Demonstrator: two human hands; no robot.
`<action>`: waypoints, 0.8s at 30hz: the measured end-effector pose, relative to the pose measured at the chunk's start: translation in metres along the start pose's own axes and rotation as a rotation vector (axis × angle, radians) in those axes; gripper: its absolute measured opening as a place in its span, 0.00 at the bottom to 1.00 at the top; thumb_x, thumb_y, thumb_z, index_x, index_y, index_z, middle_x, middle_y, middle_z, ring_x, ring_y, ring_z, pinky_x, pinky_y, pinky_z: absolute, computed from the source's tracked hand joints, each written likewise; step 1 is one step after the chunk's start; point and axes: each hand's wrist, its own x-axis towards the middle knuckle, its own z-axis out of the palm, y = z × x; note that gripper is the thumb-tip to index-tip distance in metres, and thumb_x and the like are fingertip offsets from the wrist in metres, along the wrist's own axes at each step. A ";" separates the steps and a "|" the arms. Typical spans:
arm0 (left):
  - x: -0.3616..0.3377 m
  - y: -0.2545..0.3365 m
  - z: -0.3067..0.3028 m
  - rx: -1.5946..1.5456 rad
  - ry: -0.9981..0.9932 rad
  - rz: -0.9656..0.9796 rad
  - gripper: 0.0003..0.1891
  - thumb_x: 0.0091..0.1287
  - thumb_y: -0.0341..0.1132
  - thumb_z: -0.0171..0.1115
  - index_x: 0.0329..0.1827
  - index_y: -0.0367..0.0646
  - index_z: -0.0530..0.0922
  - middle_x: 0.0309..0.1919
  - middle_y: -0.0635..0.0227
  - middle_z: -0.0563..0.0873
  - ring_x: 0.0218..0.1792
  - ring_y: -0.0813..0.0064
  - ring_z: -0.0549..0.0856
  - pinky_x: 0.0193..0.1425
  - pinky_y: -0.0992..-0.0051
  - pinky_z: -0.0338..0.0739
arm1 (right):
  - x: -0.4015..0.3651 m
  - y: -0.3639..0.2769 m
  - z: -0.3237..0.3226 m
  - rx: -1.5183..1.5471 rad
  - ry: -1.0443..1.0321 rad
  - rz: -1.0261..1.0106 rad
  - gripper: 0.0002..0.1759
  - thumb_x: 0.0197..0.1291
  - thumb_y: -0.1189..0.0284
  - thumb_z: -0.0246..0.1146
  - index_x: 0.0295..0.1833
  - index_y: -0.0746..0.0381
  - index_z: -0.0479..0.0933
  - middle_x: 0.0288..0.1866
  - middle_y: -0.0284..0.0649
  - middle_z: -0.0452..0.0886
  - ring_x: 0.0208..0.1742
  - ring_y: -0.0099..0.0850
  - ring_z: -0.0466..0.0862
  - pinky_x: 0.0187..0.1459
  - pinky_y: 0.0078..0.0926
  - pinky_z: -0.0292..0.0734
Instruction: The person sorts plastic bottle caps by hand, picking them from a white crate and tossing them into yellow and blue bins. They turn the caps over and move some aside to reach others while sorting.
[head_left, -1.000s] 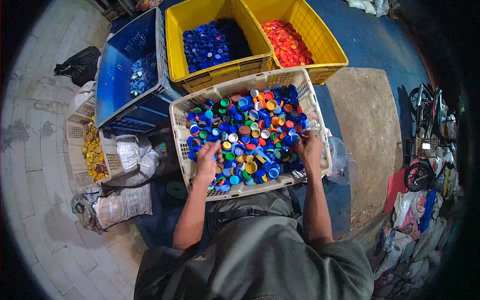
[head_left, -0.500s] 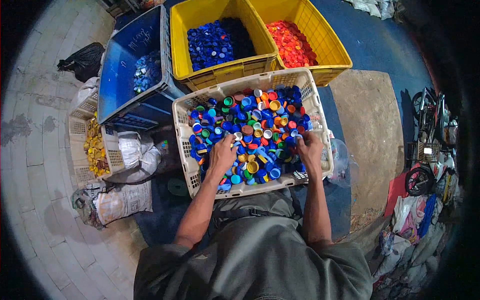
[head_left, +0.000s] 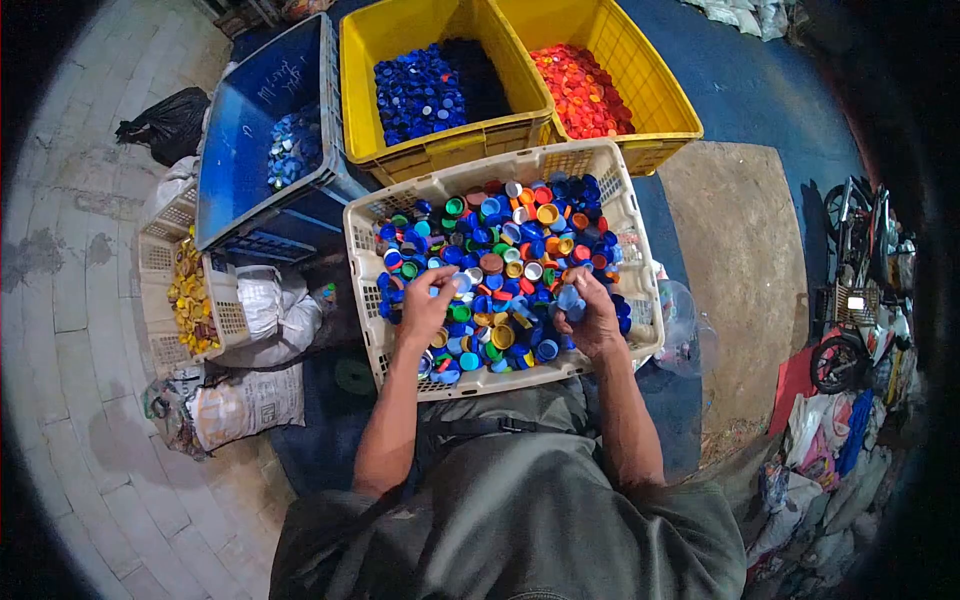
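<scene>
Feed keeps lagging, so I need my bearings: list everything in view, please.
White crate: one, centre, full of mixed-colour caps.
Yellow crate: one, behind the white one, holding dark-blue caps.
Second yellow crate: one, to its right, holding red caps.
Blue crate: one, left rear, some blue caps.
White basket: one, far left, yellow caps.
Black bag: one, far left rear.
White sacks: two, left of the white crate.
Motorbike: one, far right.
Left hand: in the white crate, fingers curled on caps.
Right hand: in the white crate, pale-blue caps at its fingers.
</scene>
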 end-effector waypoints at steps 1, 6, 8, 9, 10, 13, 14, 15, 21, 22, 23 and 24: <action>-0.001 0.002 -0.005 -0.176 -0.022 -0.095 0.16 0.61 0.34 0.69 0.50 0.36 0.82 0.34 0.67 0.85 0.35 0.76 0.83 0.36 0.73 0.77 | 0.001 0.001 0.001 0.010 -0.026 -0.003 0.10 0.61 0.65 0.66 0.42 0.55 0.73 0.32 0.32 0.77 0.25 0.25 0.78 0.20 0.21 0.67; -0.018 0.008 -0.013 -1.159 -0.205 -0.219 0.14 0.55 0.34 0.56 0.43 0.38 0.79 0.37 0.62 0.79 0.36 0.70 0.76 0.27 0.75 0.68 | 0.004 0.002 0.008 -0.153 -0.033 0.038 0.04 0.57 0.77 0.64 0.37 0.60 0.76 0.37 0.35 0.80 0.26 0.25 0.79 0.22 0.20 0.70; -0.024 0.004 -0.012 -1.195 -0.216 -0.231 0.14 0.54 0.36 0.56 0.41 0.39 0.78 0.37 0.62 0.79 0.36 0.69 0.76 0.27 0.74 0.68 | 0.010 0.005 0.003 -0.204 -0.040 0.050 0.03 0.58 0.76 0.63 0.38 0.61 0.77 0.36 0.34 0.81 0.27 0.25 0.79 0.24 0.20 0.71; -0.025 0.003 -0.011 -1.213 -0.221 -0.236 0.14 0.54 0.37 0.56 0.40 0.40 0.78 0.37 0.62 0.79 0.37 0.69 0.76 0.28 0.74 0.68 | 0.014 0.007 0.000 -0.230 -0.045 0.056 0.03 0.58 0.76 0.63 0.38 0.62 0.78 0.36 0.34 0.81 0.27 0.25 0.80 0.25 0.20 0.71; -0.026 0.003 -0.009 -1.161 -0.201 -0.263 0.14 0.55 0.43 0.56 0.38 0.42 0.78 0.35 0.65 0.81 0.35 0.71 0.79 0.28 0.73 0.68 | 0.018 0.011 -0.002 -0.446 0.012 0.022 0.05 0.59 0.74 0.63 0.39 0.63 0.79 0.35 0.36 0.82 0.28 0.28 0.81 0.27 0.22 0.73; -0.027 0.005 0.001 -1.145 -0.134 -0.334 0.14 0.61 0.48 0.58 0.36 0.45 0.77 0.33 0.66 0.81 0.35 0.71 0.79 0.28 0.72 0.68 | 0.025 0.022 0.002 -1.117 0.145 -0.084 0.11 0.59 0.67 0.65 0.40 0.65 0.82 0.32 0.43 0.85 0.32 0.37 0.85 0.33 0.30 0.78; -0.028 0.014 0.005 -1.095 -0.098 -0.392 0.16 0.67 0.51 0.60 0.31 0.48 0.74 0.32 0.70 0.79 0.31 0.73 0.78 0.25 0.75 0.67 | 0.026 0.022 0.006 -1.356 0.156 -0.122 0.13 0.58 0.65 0.66 0.40 0.65 0.83 0.32 0.47 0.85 0.34 0.41 0.86 0.35 0.33 0.79; -0.025 0.009 0.007 -1.020 -0.100 -0.388 0.15 0.67 0.49 0.61 0.31 0.48 0.74 0.31 0.71 0.79 0.30 0.74 0.77 0.25 0.75 0.67 | 0.026 0.022 0.011 -1.595 0.169 -0.161 0.16 0.58 0.62 0.66 0.40 0.65 0.83 0.31 0.50 0.85 0.36 0.45 0.87 0.37 0.36 0.80; -0.017 0.021 0.033 -0.529 -0.152 -0.242 0.10 0.61 0.36 0.71 0.37 0.46 0.77 0.29 0.74 0.81 0.23 0.82 0.77 0.23 0.77 0.69 | 0.030 0.041 0.015 -1.687 0.216 -0.122 0.17 0.55 0.60 0.65 0.31 0.65 0.84 0.27 0.56 0.83 0.32 0.52 0.85 0.35 0.47 0.80; -0.012 0.010 0.034 -0.443 -0.175 -0.188 0.12 0.58 0.34 0.74 0.40 0.43 0.80 0.31 0.73 0.82 0.27 0.82 0.79 0.29 0.77 0.74 | 0.030 0.042 0.011 -1.674 0.211 -0.112 0.16 0.55 0.61 0.66 0.32 0.65 0.83 0.27 0.56 0.83 0.32 0.51 0.86 0.35 0.46 0.80; -0.012 0.014 0.037 -0.330 -0.182 -0.115 0.12 0.57 0.34 0.74 0.41 0.42 0.80 0.32 0.72 0.83 0.29 0.82 0.79 0.32 0.77 0.75 | 0.030 0.041 0.009 -1.660 0.204 -0.104 0.15 0.55 0.62 0.66 0.32 0.65 0.83 0.27 0.55 0.83 0.32 0.49 0.86 0.36 0.44 0.80; -0.013 0.018 0.041 -0.217 -0.187 -0.045 0.13 0.57 0.34 0.74 0.41 0.41 0.81 0.32 0.72 0.83 0.31 0.82 0.80 0.35 0.77 0.76 | 0.028 0.038 0.006 -1.551 0.180 -0.098 0.14 0.55 0.63 0.66 0.33 0.65 0.83 0.27 0.54 0.83 0.32 0.45 0.86 0.36 0.42 0.79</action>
